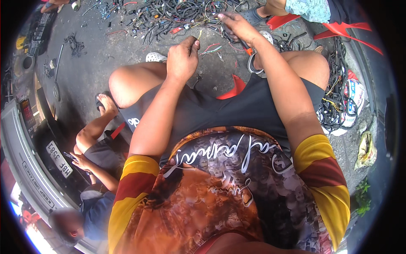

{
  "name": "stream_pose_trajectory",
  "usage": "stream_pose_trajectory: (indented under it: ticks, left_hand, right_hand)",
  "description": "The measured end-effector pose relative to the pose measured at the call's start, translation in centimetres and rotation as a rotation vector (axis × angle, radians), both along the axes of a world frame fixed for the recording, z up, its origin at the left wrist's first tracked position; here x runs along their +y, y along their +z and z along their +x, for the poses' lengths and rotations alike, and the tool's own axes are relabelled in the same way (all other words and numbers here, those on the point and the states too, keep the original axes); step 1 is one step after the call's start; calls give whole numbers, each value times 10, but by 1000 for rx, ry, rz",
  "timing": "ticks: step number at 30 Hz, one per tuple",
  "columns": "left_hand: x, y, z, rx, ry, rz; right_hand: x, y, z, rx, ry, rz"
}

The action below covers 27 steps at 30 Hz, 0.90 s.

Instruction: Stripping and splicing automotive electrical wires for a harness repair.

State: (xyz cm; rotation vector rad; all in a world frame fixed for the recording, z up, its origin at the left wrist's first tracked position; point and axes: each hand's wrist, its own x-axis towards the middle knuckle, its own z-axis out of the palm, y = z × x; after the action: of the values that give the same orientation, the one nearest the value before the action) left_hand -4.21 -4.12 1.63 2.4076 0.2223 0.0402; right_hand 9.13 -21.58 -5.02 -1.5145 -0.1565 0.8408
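My left hand (pixel 182 57) pinches a thin wire (pixel 199 35) at its 1 o'clock. My right hand (pixel 237 26) grips a red-handled tool (pixel 246 45), fingers curled tight, wire pile (pixel 177 15) at 12 o'clock.

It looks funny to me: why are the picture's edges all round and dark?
Head view: a fisheye lens bends straight edges, like the bumper, and leaves black corners; daylight is bright and even, the hands and wires sharp; a bystander's face lower left is blurred.
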Motion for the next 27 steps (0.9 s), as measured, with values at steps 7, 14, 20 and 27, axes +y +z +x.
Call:
stream_pose_trajectory:
  ticks: [7,14,20,27]
  left_hand:
    - [0,-1,4,-9,26,31]
    - [-1,-2,4,0,3,67]
    - [-8,0,-1,34,-35,135]
    - [-2,-3,8,99,-19,153]
  right_hand:
    - [14,38,-24,96,263,134]
    - [19,37,-29,-40,203,90]
    - [22,27,-39,-29,31,89]
    - [17,13,-18,-477,157,12]
